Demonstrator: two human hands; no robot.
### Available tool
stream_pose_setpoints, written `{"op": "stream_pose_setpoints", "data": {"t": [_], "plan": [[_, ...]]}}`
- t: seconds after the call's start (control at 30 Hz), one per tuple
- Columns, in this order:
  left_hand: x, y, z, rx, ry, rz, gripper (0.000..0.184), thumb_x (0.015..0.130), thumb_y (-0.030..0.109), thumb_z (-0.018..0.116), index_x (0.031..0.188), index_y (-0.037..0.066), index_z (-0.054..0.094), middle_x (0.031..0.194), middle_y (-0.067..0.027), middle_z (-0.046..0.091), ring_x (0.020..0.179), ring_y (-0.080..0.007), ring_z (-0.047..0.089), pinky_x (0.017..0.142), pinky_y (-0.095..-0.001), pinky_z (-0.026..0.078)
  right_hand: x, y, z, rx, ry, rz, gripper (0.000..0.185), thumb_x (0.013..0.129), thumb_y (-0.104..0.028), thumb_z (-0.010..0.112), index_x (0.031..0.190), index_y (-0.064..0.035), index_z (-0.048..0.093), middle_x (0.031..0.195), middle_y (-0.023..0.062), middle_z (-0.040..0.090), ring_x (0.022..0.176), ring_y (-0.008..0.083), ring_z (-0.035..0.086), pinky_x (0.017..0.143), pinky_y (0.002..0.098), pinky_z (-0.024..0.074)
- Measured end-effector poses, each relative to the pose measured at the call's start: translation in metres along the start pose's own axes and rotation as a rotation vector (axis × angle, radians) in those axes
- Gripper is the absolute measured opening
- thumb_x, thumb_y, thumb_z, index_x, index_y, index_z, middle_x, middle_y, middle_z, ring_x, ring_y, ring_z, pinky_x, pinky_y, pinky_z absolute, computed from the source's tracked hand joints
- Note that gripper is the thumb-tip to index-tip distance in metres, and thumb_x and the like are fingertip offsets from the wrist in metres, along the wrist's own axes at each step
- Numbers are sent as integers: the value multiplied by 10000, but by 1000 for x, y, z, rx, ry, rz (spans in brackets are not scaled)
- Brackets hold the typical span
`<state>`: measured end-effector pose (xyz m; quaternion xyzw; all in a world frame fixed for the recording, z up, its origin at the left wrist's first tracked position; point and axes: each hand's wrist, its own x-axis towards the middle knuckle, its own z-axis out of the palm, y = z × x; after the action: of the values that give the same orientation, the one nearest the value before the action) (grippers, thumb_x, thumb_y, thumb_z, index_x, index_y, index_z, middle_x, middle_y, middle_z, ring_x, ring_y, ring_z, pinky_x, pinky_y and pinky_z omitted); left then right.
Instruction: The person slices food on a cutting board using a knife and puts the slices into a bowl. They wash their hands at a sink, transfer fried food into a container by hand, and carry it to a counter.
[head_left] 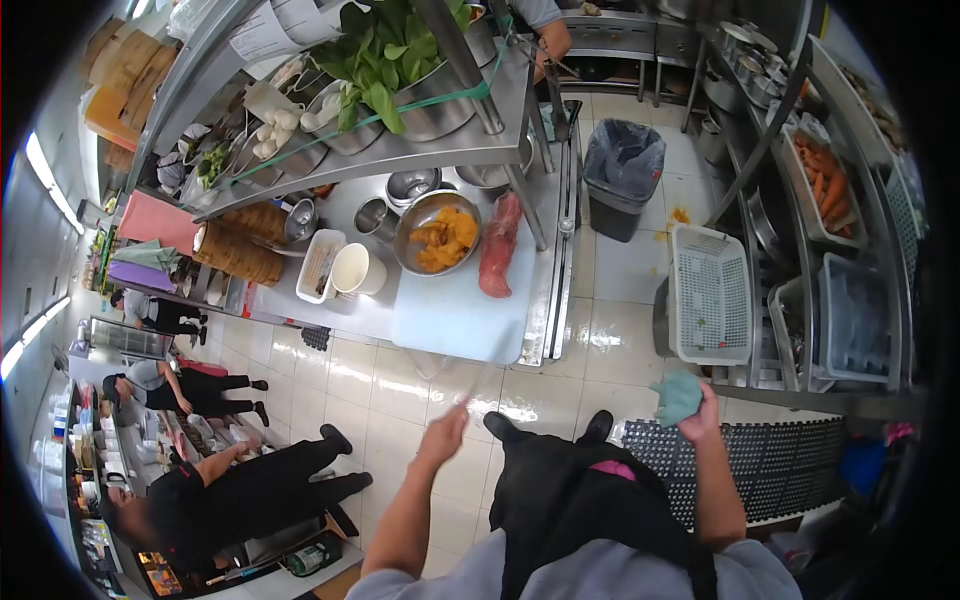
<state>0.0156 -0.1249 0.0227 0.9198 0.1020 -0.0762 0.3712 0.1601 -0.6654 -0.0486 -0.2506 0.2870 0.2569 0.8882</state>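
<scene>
My left hand (444, 434) is closed round the handle of a knife (483, 378), whose blade is smeared by motion and points up toward the front edge of a pale cutting board (430, 320). A long piece of raw red meat (498, 250) lies on the board's right side. Beside it, a metal bowl (408, 255) holds orange pieces (447, 240). Well to the right, my right hand (700, 418) grips a crumpled green cloth (677, 398) in front of a white basket.
White containers (357, 270) and metal bowls (376, 218) stand left of the board, under a metal shelf (400, 160) with leafy greens. A lined bin (622, 180), a white basket (712, 295) and racks are at the right. Several people stand at the left; another person's arm (552, 42) shows at the top.
</scene>
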Motion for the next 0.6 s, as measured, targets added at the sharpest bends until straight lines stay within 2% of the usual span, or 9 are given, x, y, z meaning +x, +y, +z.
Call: {"op": "stream_pose_setpoints", "data": {"t": [0.03,0.1,0.17,0.23,0.3,0.33,0.43,0.5,0.6], "plan": [[-10,14,8,8,-28,91,432,1067,300,520,1483,185,538,1243,-238,680,1117,-430,666,963,-462,537,-2,7,15,2,3,-5,556,981,-456,536,1360,-52,582,1293,162,671,1136,379,645,983,555,515],[-13,56,26,7,-84,147,437,1040,302,565,1475,271,550,1131,-206,714,996,-409,698,876,-477,563,-5,22,44,-13,-241,15,564,971,-431,544,1365,-28,574,1347,180,646,1161,365,633,1032,537,486],[6,107,43,209,-162,62,449,1004,229,617,1450,236,578,1114,-129,708,998,-348,700,834,-435,572,0,52,86,17,-223,69,534,978,-404,561,1354,-25,577,1327,175,653,1163,350,633,1036,524,487],[27,142,64,294,-111,153,459,983,266,638,1436,297,581,982,-102,679,869,-342,695,715,-466,570,16,81,116,42,-218,122,505,985,-377,578,1344,-22,580,1307,169,660,1166,336,633,1040,512,487],[29,143,74,330,-124,223,456,984,279,636,1435,312,580,974,-105,674,836,-345,693,694,-471,570,54,110,128,-82,-3,44,392,985,-267,636,1291,-23,605,1243,152,679,1151,300,646,1030,481,503],[31,141,73,371,-153,300,454,985,293,634,1434,327,578,966,-107,669,802,-347,691,672,-477,569,66,114,132,-100,-15,48,392,985,-267,636,1291,-23,605,1243,152,679,1151,300,646,1030,481,503],[-5,99,32,291,-106,250,456,972,278,656,1421,329,596,958,-112,668,795,-333,693,676,-464,569,85,122,147,-217,106,-49,275,995,-204,647,1208,-32,615,1139,110,704,1064,285,684,970,453,542],[-50,60,-5,242,-106,121,444,964,243,658,1398,332,619,964,-112,666,839,-307,705,701,-433,582,80,124,160,-411,206,-294,264,989,-203,668,1188,-35,624,1078,86,708,969,250,703,884,391,573],[-129,-36,-20,157,180,-100,467,942,199,703,1396,286,633,1024,-130,717,905,-343,704,764,-426,580,89,150,198,-738,123,-460,229,947,-132,706,1144,-20,673,1020,79,723,891,239,718,844,376,576]]}}
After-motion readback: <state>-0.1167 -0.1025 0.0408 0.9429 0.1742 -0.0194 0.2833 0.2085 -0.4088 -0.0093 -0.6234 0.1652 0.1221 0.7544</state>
